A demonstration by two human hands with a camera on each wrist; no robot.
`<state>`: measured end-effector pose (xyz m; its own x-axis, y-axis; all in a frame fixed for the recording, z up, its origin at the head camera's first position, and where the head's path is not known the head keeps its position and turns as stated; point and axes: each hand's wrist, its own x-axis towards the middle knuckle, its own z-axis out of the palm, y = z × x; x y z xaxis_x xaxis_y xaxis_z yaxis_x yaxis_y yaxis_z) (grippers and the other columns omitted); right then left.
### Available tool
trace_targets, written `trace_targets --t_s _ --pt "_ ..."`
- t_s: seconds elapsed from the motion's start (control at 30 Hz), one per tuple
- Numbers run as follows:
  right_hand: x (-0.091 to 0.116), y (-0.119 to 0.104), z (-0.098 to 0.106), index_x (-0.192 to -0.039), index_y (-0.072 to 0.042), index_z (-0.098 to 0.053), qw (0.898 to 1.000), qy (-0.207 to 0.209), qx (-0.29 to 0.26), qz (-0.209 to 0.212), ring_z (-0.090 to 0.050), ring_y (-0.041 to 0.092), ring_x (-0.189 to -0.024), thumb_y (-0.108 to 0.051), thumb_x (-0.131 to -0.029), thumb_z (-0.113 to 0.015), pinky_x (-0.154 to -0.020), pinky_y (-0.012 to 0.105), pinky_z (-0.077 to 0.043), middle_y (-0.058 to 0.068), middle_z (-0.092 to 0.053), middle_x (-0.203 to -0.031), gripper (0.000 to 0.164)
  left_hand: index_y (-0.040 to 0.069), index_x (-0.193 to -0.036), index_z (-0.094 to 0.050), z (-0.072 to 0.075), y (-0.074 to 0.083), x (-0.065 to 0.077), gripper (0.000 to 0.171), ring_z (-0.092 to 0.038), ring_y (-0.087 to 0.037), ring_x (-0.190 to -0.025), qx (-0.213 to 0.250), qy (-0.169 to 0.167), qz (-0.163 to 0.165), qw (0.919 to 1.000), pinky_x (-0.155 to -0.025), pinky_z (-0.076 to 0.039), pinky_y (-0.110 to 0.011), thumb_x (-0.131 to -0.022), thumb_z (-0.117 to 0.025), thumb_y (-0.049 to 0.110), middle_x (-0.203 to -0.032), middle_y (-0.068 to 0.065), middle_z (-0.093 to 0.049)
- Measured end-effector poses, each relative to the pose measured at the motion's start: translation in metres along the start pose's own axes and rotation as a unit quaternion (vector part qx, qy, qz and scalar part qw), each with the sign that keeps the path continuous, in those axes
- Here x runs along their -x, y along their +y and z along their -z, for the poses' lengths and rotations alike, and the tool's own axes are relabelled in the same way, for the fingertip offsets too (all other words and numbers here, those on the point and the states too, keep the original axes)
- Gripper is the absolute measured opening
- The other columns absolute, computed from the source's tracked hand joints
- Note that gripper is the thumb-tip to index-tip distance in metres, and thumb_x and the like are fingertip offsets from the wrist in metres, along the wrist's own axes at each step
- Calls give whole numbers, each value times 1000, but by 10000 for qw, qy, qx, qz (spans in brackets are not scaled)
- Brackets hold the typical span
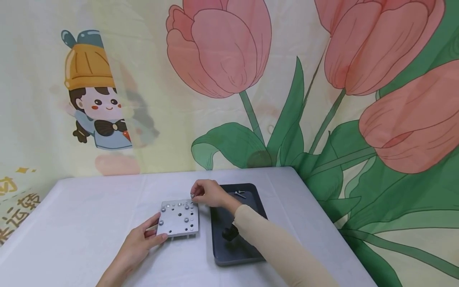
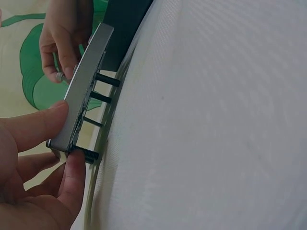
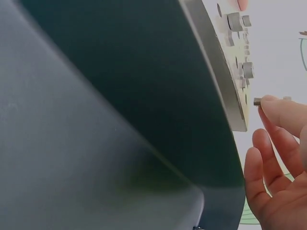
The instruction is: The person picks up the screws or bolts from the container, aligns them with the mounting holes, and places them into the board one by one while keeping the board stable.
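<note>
A square silver metal plate (image 1: 173,224) with several holes lies in front of me on the cloth-covered table. Socket-head screws (image 1: 186,220) stand in some of its holes, and their threaded shanks (image 2: 108,79) stick out below the underside in the left wrist view. My left hand (image 1: 138,242) grips the plate's near left corner, thumb on top and fingers beneath. Over the far right corner, my right hand (image 1: 212,193) pinches a small screw (image 3: 257,101) between thumb and forefinger. Its threaded end points at the plate, apart from it in the right wrist view.
Right of the plate, a dark rectangular tray (image 1: 216,251) lies partly under my right forearm. Several loose screws (image 1: 240,194) are at its far end, and a black object (image 1: 229,233), partly hidden by the sleeve, lies nearer. A tulip-printed backdrop (image 1: 229,52) hangs behind the table.
</note>
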<state>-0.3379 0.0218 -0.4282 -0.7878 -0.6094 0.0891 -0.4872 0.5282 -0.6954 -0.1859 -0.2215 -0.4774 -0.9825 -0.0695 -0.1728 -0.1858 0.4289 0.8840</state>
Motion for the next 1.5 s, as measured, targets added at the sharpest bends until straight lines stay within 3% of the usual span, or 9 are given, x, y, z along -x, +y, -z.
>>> trace_targets --t_s 1.0,1.17,1.3,1.5 --pt "3 0 -6 -105 -12 -71 9998 -118 163 -46 -63 3 -84 -9 -93 -83 -78 18 -52 -8 -70 -93 17 14 -166 -38 0 1 1 91 -58 -29 -126 13 1 0 10000 -80 -55 -22 -90 -87 27 -162 -22 -46" --pt "6 2 4 -110 -9 -74 9998 -142 152 81 -64 4 -87 -8 -93 -83 -81 20 -54 -2 -75 -98 20 15 -166 -37 -1 0 0 92 -57 -29 -126 -12 -21 37 10000 -81 -55 -24 -90 -88 29 -163 -22 -45" --pt "11 0 20 -112 -13 -74 9994 -75 260 203 -66 5 -91 -9 -95 -80 -84 21 -55 2 -76 -105 19 16 -167 -37 -1 0 -1 93 -56 -30 -127 -6 -26 96 10000 -82 -55 -27 -90 -88 28 -164 -20 -45" --pt "21 5 51 -117 -12 -73 9990 134 362 243 -71 17 -102 -9 -97 -78 -89 26 -58 7 -75 -114 21 15 -167 -36 0 0 -1 93 -55 -30 -128 40 -61 108 9999 -82 -55 -28 -90 -87 28 -165 -20 -43"
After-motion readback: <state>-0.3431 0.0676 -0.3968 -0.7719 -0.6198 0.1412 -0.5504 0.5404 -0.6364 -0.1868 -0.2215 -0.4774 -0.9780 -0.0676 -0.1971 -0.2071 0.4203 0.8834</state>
